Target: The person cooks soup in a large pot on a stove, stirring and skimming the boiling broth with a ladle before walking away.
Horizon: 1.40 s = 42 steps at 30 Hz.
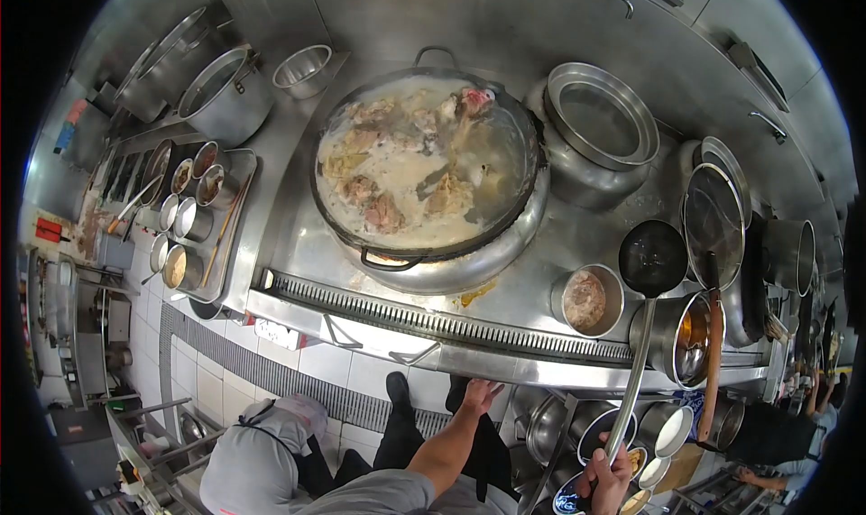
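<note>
Gripping the long handle of the ladle (652,261), the right hand (606,481) is closed at lower right of the frame, the ladle's bowl right of center beside a meat-filled pot (588,300). The left hand (480,394), empty and loosely open, is at the counter's front edge, below the wide pan (428,163) of meat and cloudy broth.
</note>
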Available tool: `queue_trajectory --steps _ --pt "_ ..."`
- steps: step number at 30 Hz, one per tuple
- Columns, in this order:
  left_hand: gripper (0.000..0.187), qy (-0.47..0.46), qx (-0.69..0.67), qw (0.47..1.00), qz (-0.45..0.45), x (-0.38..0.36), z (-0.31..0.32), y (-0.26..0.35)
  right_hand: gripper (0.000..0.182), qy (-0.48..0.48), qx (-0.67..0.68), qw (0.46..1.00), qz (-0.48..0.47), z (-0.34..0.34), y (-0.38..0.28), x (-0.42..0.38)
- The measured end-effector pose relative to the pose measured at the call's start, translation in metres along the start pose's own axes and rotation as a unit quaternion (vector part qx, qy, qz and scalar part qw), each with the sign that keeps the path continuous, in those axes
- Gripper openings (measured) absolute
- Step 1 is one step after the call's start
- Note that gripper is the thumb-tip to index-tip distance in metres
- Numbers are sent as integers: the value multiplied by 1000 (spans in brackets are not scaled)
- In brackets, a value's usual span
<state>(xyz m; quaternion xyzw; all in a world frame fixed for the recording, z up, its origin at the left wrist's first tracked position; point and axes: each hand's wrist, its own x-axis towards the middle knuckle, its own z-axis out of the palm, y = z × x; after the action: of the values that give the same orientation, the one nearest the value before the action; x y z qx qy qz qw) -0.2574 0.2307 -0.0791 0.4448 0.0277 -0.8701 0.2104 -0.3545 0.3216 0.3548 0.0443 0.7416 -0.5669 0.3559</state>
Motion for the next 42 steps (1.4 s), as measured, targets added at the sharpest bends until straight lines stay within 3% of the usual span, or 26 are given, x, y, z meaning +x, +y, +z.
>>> queue_trajectory --steps 12,23,25,29,31,32,34,35,38,40,42 --pt "12 33 1 999 -7 -6 8 5 15 9 9 1000 12 -4 6 0" --pt "11 -5 1 1000 9 -6 5 3 10 22 8 1000 4 7 -2 0" --pt "11 2 4 1000 6 -5 6 4 32 12 7 1000 2 3 10 4" --pt "10 36 -8 999 2 -2 7 3 33 16 10 1000 5 4 7 3" --pt "11 33 -9 999 0 -1 5 4 6 26 12 1000 2 6 -2 0" --pt "12 30 -10 999 -2 0 4 4 6 27 12 1000 2 5 2 2" --pt "12 27 17 999 0 -1 6 4 33 16 6 1000 2 2 13 6" --pt "13 24 44 999 2 -2 8 5 33 17 6 1000 2 0 14 6" --pt "10 23 33 999 1 -3 8 5 32 8 11 1000 1 5 7 5" --pt "9 28 31 999 0 -1 6 4 7 20 6 1000 0 9 -4 1" --pt "10 32 28 999 -1 2 4 4 8 17 1 1000 4 8 -3 1"
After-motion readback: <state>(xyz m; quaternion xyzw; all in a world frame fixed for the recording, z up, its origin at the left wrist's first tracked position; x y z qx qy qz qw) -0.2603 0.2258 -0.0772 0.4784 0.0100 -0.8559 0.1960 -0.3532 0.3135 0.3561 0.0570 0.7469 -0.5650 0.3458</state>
